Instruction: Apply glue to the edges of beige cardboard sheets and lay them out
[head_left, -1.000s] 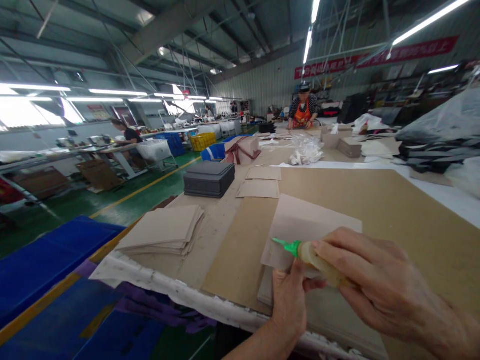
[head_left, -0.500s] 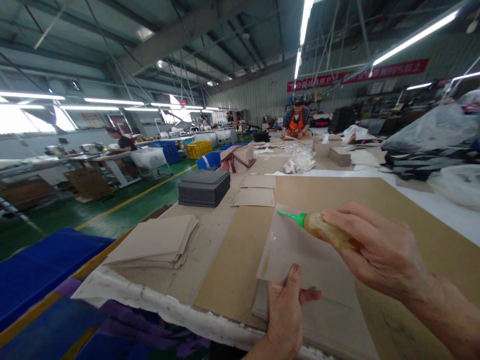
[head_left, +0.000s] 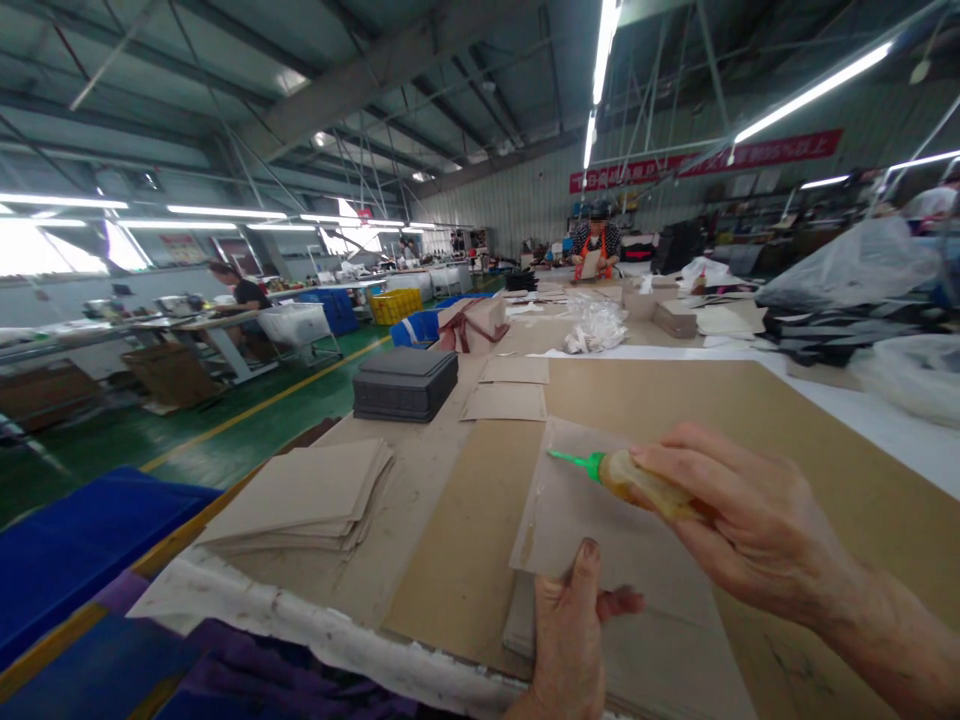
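The squeeze bottle (head_left: 649, 485) lies tilted in the right hand (head_left: 739, 530), gripped with the fingers curled over its body; its green nozzle (head_left: 577, 461) points leftward from that grip, above the far left part of a card sheet (head_left: 574, 510). The bottle looks light and soft-walled, probably easy to dent under the fingers, so its rounded body seems the place to hold, leaving the thin nozzle free. The sheet appears thin, light and fairly stiff, likely to bend if pinched hard; its near edge offers a hold away from the glossy wet-looking streak along its left side, which may be slippery. There the left hand (head_left: 570, 625) grips it, thumb laid on top and pointing away from the wearer; how most of its fingers sit underneath is hidden. The right forearm comes in from the lower right, the back of the hand upward. Just left of the left hand shows the edge of a card stack (head_left: 519, 622). Farther left of both grips lies a loose pile of card (head_left: 300, 490); beyond it sits a dark grey stack (head_left: 405, 383), with two small cards (head_left: 504, 402) beside that, ahead of the nozzle.
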